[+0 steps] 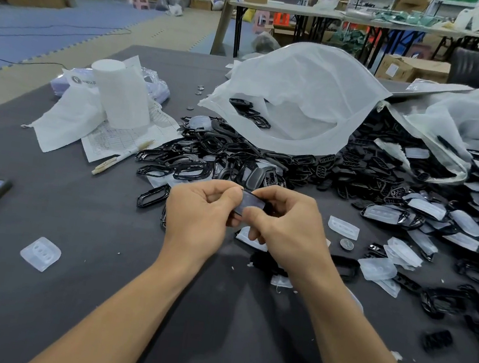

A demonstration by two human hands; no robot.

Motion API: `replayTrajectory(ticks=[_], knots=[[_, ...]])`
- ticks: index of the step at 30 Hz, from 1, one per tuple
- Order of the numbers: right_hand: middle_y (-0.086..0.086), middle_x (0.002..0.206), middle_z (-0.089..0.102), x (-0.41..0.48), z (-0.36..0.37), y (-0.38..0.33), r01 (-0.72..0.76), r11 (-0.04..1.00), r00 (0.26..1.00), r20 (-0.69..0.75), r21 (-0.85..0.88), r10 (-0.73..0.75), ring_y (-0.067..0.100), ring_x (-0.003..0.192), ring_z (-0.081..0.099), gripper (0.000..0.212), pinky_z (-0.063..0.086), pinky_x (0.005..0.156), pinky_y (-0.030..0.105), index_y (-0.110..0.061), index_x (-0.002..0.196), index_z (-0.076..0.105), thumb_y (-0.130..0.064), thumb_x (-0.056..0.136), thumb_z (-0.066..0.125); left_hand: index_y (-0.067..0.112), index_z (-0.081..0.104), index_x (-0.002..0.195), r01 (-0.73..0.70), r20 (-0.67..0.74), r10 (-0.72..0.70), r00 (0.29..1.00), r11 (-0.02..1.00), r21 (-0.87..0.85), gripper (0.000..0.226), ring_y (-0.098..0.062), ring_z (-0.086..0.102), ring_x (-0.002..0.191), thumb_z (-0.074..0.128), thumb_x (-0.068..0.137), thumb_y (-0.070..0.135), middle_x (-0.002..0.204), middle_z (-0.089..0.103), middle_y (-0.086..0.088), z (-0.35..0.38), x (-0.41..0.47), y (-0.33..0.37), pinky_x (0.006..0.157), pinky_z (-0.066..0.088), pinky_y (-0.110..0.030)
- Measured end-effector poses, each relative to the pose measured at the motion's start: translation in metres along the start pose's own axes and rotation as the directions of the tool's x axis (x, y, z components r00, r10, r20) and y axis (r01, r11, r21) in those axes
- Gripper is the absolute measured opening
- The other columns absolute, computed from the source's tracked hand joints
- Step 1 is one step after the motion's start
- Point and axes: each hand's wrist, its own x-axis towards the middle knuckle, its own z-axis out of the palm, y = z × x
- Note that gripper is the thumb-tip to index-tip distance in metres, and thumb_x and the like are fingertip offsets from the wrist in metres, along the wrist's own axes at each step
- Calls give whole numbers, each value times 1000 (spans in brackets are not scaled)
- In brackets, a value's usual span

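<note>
Grey felt covers the table (73, 296), with the most open room at its near side around my forearms. The white mesh bag (302, 98) gapes toward me, a few black plastic frames (249, 113) lying in its mouth. My left hand (198, 215) and right hand (284, 223) meet just above the felt, fingertips of both pinching one small dark part (249, 202).

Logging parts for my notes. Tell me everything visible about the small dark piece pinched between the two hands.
The small dark piece looks like flat, rectangular black plastic with a paler, greyish face turned up. The left hand pinches its left end and the right hand its right end, above the dark grey table, before the pile of black frames. Fingers hide its edges.
</note>
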Motion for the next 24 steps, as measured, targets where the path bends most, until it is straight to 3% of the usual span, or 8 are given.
replayTrajectory(ticks=[5, 8, 12, 16, 20, 24], knots=[[9, 58, 62, 3, -1, -4, -113, 948, 992, -12, 298, 122, 17, 46, 53, 25, 42, 47, 25, -7, 93, 73, 16, 87, 64, 33, 82, 68, 25, -9, -26, 1000, 999, -35, 41, -11, 68, 49, 70, 94, 4, 62, 75, -1, -1, 1, 0, 49, 52, -18], [10, 68, 65, 3, -1, -4, -131, 936, 987, -41, 326, 152, 20, 52, 58, 33, 47, 51, 23, -9, 94, 76, 18, 84, 61, 23, 81, 67, 63, -36, -66, 997, 996, -63, 34, -15, 69, 50, 72, 93, 3, 63, 75, -4, 0, 1, -3, 48, 52, -20], [4, 68, 68, 3, -2, -5, -114, 951, 983, -105, 287, 149, 22, 60, 63, 32, 49, 54, 23, -14, 90, 75, 12, 83, 58, 14, 78, 79, 113, -46, -120, 992, 984, -138, 21, -16, 72, 56, 70, 94, 1, 69, 77, -5, 0, 2, -5, 53, 57, -21], [-10, 66, 71, -2, -5, -4, 40, 999, 952, -302, -1, -39, 1, 53, 66, 16, 46, 50, 12, -23, 79, 72, -8, 84, 72, 16, 80, 77, 102, -72, -113, 991, 985, -138, 24, -17, 74, 61, 71, 94, 2, 72, 78, -6, -1, 2, -6, 57, 59, -23], [-17, 63, 72, -4, -2, -3, 103, 980, 953, -267, -169, -146, -1, 59, 68, 11, 49, 57, 12, -29, 72, 78, -22, 81, 80, 37, 82, 75, 29, -99, -35, 995, 998, -62, 35, -18, 77, 66, 74, 93, 8, 74, 79, -2, -1, 1, -5, 63, 62, -27], [-12, 64, 74, -2, 5, 1, 13, 996, 978, -207, -88, -31, 4, 61, 69, 4, 53, 63, 26, -30, 74, 80, -27, 75, 83, 39, 81, 77, -14, -119, 12, 993, 1000, -15, 34, -14, 76, 63, 75, 92, 10, 71, 78, 2, -2, -1, -6, 64, 63, -27]])
